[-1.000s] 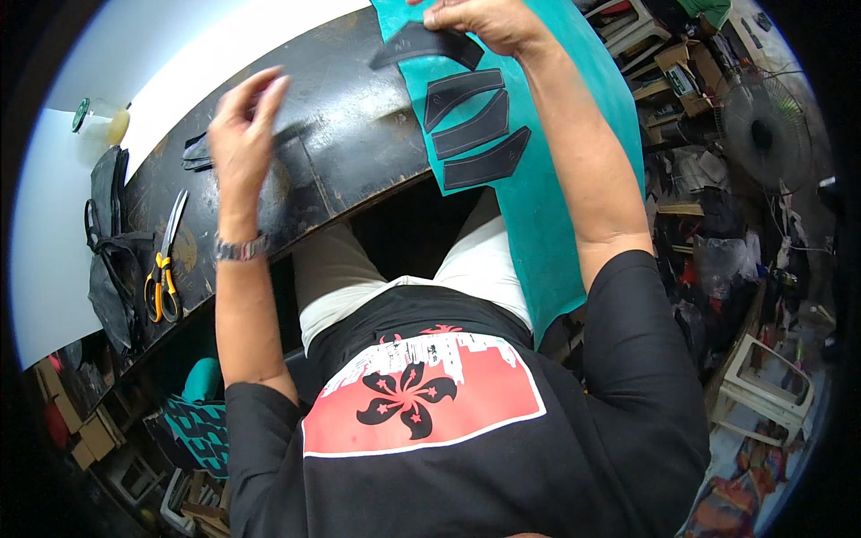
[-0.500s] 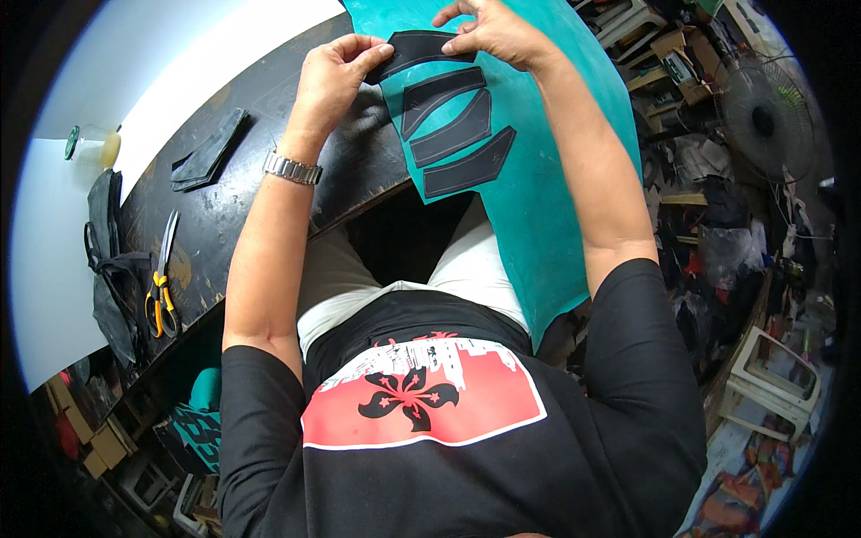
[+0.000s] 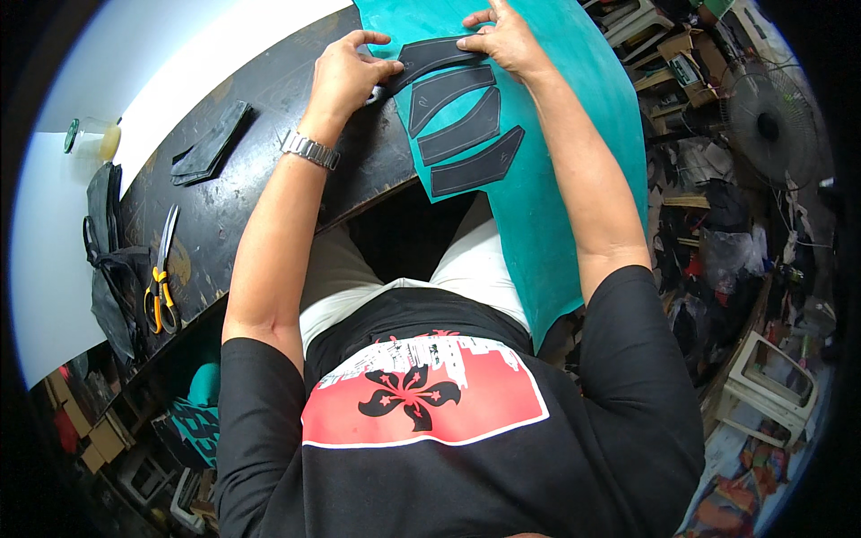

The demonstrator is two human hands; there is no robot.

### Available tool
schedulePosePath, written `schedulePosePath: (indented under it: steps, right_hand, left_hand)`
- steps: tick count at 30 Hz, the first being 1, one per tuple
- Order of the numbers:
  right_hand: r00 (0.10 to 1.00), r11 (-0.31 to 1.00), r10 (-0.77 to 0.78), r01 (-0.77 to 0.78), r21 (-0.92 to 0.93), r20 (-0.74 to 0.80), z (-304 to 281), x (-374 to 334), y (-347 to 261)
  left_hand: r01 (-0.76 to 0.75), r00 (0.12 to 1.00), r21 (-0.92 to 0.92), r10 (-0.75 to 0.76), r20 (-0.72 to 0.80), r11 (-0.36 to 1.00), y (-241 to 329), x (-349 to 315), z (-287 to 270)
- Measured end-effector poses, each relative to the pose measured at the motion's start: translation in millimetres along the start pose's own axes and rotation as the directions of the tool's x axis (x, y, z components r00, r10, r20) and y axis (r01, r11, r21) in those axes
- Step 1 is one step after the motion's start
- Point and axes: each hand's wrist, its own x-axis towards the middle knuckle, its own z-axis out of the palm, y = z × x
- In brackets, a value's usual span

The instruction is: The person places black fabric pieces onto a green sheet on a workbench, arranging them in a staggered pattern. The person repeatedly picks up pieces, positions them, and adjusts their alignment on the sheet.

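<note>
Head view. I read the step in hand as the laying of the topmost dark pattern piece [image 3: 430, 56] onto the teal leather sheet [image 3: 574, 170]. My left hand [image 3: 345, 76] pinches the piece's left tip, fingers [image 3: 387, 68] curled over its edge; my right hand [image 3: 504, 38] presses its right end flat, fingers [image 3: 473, 42] spread and bearing down, not closed round anything. The piece thus lies between the two sets of fingers, touching both, partly on the sheet and partly over the dark work surface [image 3: 233, 206].

Just below the fingers lie three more dark pieces [image 3: 462, 134], stacked in a column on the sheet, near one another but apart. The sheet hangs off the surface's near edge beneath my right forearm.

Well to the left of the left fingers rests a small stack of dark pieces [image 3: 211, 145]; farther left and nearer me, scissors with orange-yellow handles [image 3: 161, 269].

In my judgement the next move calls for seating the held piece parallel to its neighbours with an even gap, without shifting them or rucking the sheet.
</note>
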Motion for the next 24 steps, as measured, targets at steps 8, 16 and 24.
schedulePosePath:
  steps: [8, 16, 24]
  right_hand:
    - [0.998, 0.999, -0.018, 0.02, 0.028, -0.054, -1, -2, 7]
    - [0.995, 0.998, -0.048, 0.044, -0.053, -0.09, 0, -7, 4]
    - [0.985, 0.946, -0.107, 0.06, -0.319, -0.134, 5, -13, -9]
  left_hand:
    - [-0.006, 0.999, 0.015, 0.006, -0.032, 1.0, -1, 4, 4]
    - [-0.03, 0.997, 0.063, 0.035, -0.075, 0.998, -1, 2, 7]
    - [-0.042, 0.994, 0.147, 0.055, -0.09, 0.988, 0, -1, 11]
